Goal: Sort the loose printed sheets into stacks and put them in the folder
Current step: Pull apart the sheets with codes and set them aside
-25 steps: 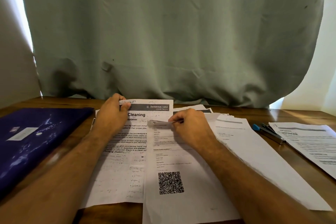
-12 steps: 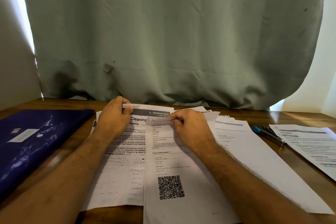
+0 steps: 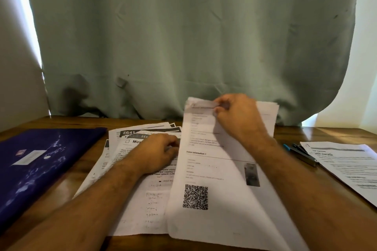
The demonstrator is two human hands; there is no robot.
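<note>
My right hand [image 3: 236,116] pinches the top edge of a printed sheet with a QR code [image 3: 206,173] and holds that end raised off the table, with more sheets behind it. My left hand [image 3: 157,154] lies on a fanned pile of printed sheets [image 3: 140,206] at the centre left, fingers loosely curled against the paper beside the lifted sheet. A dark blue folder [image 3: 38,165] lies closed at the left of the wooden table [image 3: 67,187].
A separate stack of printed sheets [image 3: 346,165] lies at the right edge. Dark pens and a blue-capped one [image 3: 299,152] sit between that stack and my right arm. A green curtain [image 3: 183,36] hangs right behind the table.
My right hand has lifted the QR-code sheet's top end up and to the right. My left hand let go of the "Cleaning" sheet's top and dropped onto the pile, where other sheets now show.
</note>
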